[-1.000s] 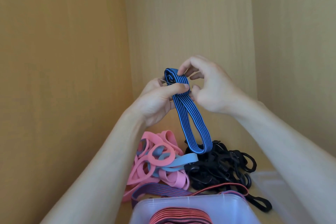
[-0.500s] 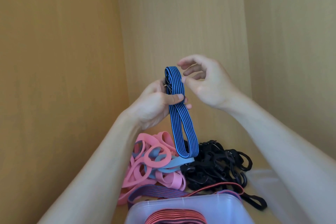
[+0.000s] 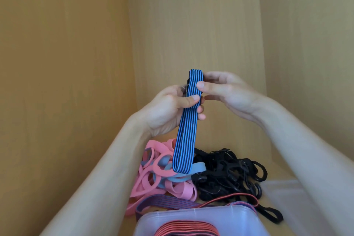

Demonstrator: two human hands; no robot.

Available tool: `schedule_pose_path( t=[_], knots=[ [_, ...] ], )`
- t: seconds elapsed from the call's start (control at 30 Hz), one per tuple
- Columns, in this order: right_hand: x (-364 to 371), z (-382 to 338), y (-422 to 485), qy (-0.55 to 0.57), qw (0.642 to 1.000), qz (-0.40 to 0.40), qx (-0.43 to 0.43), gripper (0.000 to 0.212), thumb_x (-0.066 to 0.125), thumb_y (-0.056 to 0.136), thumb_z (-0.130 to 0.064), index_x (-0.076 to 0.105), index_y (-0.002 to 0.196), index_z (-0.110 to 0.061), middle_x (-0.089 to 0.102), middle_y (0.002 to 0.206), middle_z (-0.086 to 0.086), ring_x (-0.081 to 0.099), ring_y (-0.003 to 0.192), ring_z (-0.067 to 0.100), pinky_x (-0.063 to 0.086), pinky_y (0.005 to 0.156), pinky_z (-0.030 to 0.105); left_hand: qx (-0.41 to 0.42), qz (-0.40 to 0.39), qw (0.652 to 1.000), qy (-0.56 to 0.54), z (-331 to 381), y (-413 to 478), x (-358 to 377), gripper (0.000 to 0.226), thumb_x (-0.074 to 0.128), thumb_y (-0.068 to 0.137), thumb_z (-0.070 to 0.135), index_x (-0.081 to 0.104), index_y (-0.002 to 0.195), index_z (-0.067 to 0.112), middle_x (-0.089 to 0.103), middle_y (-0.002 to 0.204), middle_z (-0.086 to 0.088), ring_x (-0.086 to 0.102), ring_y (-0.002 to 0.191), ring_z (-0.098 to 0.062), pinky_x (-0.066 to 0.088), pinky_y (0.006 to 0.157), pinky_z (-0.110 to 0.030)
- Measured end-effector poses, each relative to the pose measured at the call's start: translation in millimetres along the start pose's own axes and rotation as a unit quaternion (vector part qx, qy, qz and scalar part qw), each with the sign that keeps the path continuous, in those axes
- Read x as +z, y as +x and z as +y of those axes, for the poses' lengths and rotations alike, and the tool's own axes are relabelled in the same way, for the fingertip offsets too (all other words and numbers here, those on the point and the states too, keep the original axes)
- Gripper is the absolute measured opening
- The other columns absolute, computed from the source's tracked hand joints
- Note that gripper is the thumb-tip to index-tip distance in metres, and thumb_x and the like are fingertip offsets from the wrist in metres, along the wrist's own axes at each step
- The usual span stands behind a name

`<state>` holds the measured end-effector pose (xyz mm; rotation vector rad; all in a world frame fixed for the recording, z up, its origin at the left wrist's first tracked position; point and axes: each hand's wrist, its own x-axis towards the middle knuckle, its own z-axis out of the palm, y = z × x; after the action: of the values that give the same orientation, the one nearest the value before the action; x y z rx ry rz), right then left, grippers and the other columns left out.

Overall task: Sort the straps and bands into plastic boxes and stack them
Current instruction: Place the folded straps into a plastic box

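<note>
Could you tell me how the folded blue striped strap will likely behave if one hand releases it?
Probably floppy: below the left hand the blue striped strap hangs straight down in a limp fold. It likely unfolds if released, since the right hand pinches its top layers together. It seems light, held by fingertips alone.
</note>
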<state>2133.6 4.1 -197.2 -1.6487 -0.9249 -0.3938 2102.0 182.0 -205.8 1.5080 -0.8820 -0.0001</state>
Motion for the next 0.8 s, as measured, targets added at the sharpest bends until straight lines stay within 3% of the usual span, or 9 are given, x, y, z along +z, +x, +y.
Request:
schedule_pose_path(
  t=[0.13,0.23,0.37,0.53,0.67,0.8],
  knots=[
    [1.7,-3.2,1.1,0.029,0.999,0.022,-0.014,0.023,0.065,0.095,-0.011,0.065,0.116,-0.004,0.069,0.102,0.01,0.063,0.085,0.019,0.052,0.091,0.035,0.006,0.017,1.0,0.004,-1.5,0.6,-1.0,0.019,0.04,0.103,-0.005,0.052,0.117,-0.006,0.059,0.094,-0.016,0.063,0.081,-0.024,0.059,0.075,-0.03],
    [1.3,-6.5,1.6,0.049,0.997,0.055,-0.019,0.033,0.068,0.092,-0.008,0.058,0.123,-0.006,0.073,0.1,0.006,0.066,0.09,0.018,0.053,0.094,0.034,-0.006,0.026,1.0,0.006,-1.8,1.5,-0.8,0.023,0.042,0.105,0.004,0.052,0.122,-0.007,0.065,0.093,-0.017,0.067,0.079,-0.025,0.059,0.076,-0.029],
    [3.8,-13.1,1.2,-0.015,0.993,0.091,-0.068,0.043,0.072,0.088,0.0,0.052,0.126,-0.009,0.073,0.105,-0.001,0.069,0.085,0.014,0.056,0.089,0.031,-0.02,0.051,0.999,0.006,-3.7,2.1,0.0,0.02,0.041,0.106,0.009,0.052,0.119,-0.002,0.065,0.085,-0.017,0.067,0.07,-0.025,0.059,0.067,-0.029],
    [15.2,-16.7,0.7,-0.104,0.979,0.097,-0.144,0.053,0.074,0.078,0.011,0.048,0.112,-0.02,0.069,0.11,0.003,0.071,0.086,0.029,0.058,0.086,0.047,-0.012,0.07,0.997,0.009,-4.6,2.3,-6.9,0.019,0.033,0.105,-0.005,0.05,0.111,-0.001,0.057,0.077,-0.014,0.064,0.064,-0.027,0.057,0.059,-0.03],
    [27.7,-15.4,1.0,-0.177,0.961,0.086,-0.194,0.053,0.071,0.077,0.006,0.048,0.112,-0.026,0.066,0.104,-0.008,0.068,0.09,0.017,0.057,0.086,0.043,-0.015,0.062,0.998,0.0,-4.2,2.3,-11.7,0.028,0.029,0.089,-0.014,0.046,0.102,0.004,0.044,0.072,-0.01,0.051,0.056,-0.025,0.052,0.05,-0.032],
    [32.9,-11.6,0.4,-0.206,0.952,0.085,-0.209,0.052,0.066,0.081,0.004,0.043,0.111,-0.033,0.064,0.103,-0.007,0.07,0.086,0.012,0.059,0.08,0.037,-0.023,0.053,0.998,-0.038,-4.9,-1.5,-12.4,0.021,0.031,0.078,0.0,0.042,0.092,0.01,0.039,0.074,-0.007,0.04,0.058,-0.02,0.049,0.054,-0.032]
  ],
)
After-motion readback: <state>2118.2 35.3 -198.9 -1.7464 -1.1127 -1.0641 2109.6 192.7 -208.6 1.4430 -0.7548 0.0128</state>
